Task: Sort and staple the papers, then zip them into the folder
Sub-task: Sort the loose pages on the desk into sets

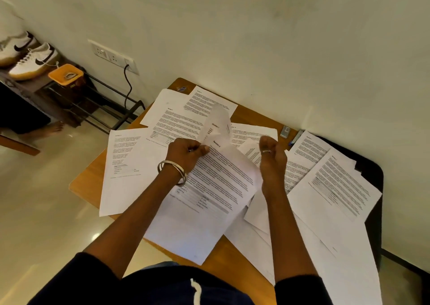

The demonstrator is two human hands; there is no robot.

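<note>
Several printed sheets lie spread over the wooden table. My left hand, with bangles on the wrist, pinches the top left corner of a small stack of papers headed "Section 2". One sheet curls upward from that pinch. My right hand, wearing a ring, has its fingers curled at the stack's right edge, which bends up to meet it. A black folder lies under the sheets on the right. A small silver stapler and a blue object sit by the wall.
The table stands against a pale wall. To the left are a shoe rack with white sneakers, an orange-lidded container and a wall socket with a black cable. A person's bare foot rests on the floor at left.
</note>
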